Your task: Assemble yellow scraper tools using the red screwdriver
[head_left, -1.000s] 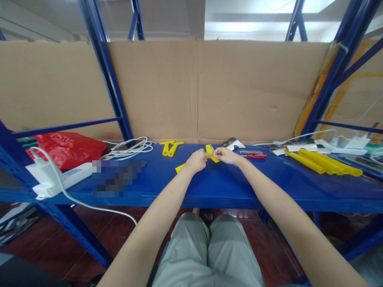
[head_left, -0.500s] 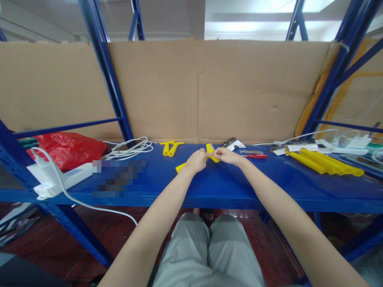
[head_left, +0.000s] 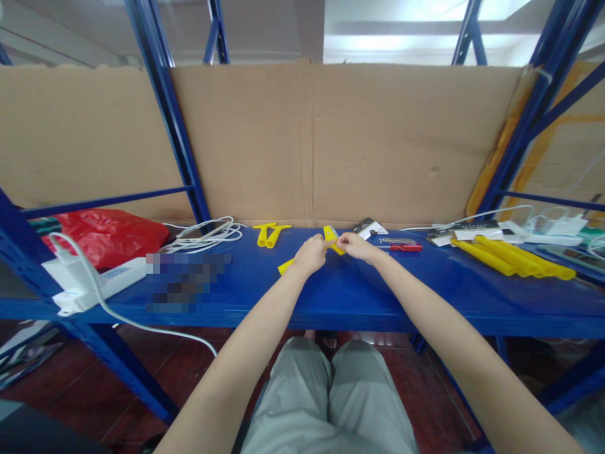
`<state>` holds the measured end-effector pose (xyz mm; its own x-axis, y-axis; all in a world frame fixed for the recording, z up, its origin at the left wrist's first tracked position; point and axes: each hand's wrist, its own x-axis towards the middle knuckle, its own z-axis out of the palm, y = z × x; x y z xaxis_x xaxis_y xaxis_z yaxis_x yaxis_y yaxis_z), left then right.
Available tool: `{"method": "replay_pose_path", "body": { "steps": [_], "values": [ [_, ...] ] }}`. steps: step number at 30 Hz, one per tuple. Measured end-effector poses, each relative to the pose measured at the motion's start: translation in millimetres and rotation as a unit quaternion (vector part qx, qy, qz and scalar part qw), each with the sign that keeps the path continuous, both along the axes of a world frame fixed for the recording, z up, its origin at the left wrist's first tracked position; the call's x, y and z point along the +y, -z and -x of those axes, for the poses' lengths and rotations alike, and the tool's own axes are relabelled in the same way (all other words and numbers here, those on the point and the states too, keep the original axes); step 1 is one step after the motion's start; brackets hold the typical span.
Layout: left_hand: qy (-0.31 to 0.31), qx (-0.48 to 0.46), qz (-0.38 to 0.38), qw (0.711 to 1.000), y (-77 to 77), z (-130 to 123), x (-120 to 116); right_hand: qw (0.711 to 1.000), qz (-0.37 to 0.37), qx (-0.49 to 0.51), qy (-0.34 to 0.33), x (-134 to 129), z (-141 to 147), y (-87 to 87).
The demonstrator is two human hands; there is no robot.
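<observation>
My left hand (head_left: pixel 311 253) is closed around the handle of a yellow T-shaped scraper (head_left: pixel 328 234). A pale metal-looking strip shows along the scraper's head, and its handle end sticks out to the left of the hand. Fingertips of my right hand (head_left: pixel 355 246) are pinched together at the right side of the head; anything small between them is too small to make out. Just right of that hand lies a red-handled screwdriver (head_left: pixel 406 248). Two more yellow T-shaped pieces (head_left: pixel 271 235) rest farther back on the left.
On the blue shelf (head_left: pixel 350 302), several yellow tubes (head_left: pixel 515 257) lie at right beside black-and-white packets (head_left: pixel 477 231). Another packet (head_left: pixel 369 227) sits behind my right hand. At left are a white power strip (head_left: pixel 108 285), coiled white cable (head_left: pixel 208 236) and red bag (head_left: pixel 113 238). Cardboard (head_left: pixel 312 145) stands behind.
My right fingertips have shifted slightly left along the scraper's head. The head has turned or moved a little to the left. My left hand keeps its hold on the handle.
</observation>
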<state>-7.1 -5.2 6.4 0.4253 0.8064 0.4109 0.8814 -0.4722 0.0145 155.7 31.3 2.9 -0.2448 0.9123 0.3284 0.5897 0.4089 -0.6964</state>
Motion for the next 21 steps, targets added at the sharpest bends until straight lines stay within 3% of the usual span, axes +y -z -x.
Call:
{"method": "replay_pose_path", "body": {
  "steps": [12, 17, 21],
  "values": [
    [-0.010, -0.006, -0.007, 1.000, -1.1, 1, -1, 0.998, 0.007, 0.044, 0.051, -3, 11, 1.2],
    [-0.012, -0.004, -0.009, 1.000, 0.6, 1, 0, 0.983, 0.077, 0.142, 0.081, -10, 17, -2.6],
    [-0.008, -0.010, -0.007, 1.000, -0.3, 1, 0, 0.966, 0.147, 0.207, 0.054, -14, 15, -4.2]
  ]
}}
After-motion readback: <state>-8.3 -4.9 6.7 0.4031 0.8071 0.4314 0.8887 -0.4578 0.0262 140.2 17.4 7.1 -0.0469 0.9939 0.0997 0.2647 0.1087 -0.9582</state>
